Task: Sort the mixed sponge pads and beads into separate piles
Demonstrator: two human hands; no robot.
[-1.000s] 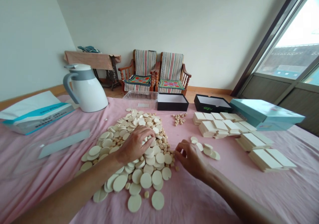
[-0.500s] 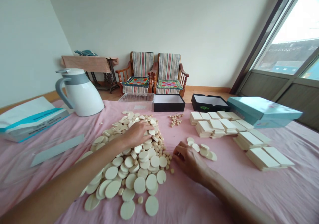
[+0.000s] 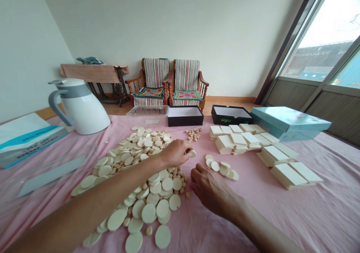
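My left hand (image 3: 177, 152) reaches over the pile and pinches a small round wooden disc (image 3: 192, 154) above the cloth. Beneath that forearm spreads a big heap of pale wooden discs (image 3: 148, 213), large and small, mixed with little wooden cubes (image 3: 178, 173). Along the right edge of the heap rests my right hand (image 3: 208, 185), its fingers curled inward; whatever they may hold is hidden. Just beyond its knuckles lies a small group of discs (image 3: 215, 166), several of them overlapping.
Stacks of square wooden tiles (image 3: 225, 142) stand at right, before a light blue box (image 3: 289, 121). Black boxes (image 3: 185, 119) and a clear plastic tray (image 3: 147, 112) line the far edge. Loose cubes (image 3: 194, 134) lie nearby. A white jug (image 3: 84, 110) and a carton (image 3: 30, 138) stand left.
My left hand has lifted from the heap and moved right, toward my right hand, with a small disc now showing in its fingers. The right hand stays nearly in place. The view has shifted slightly.
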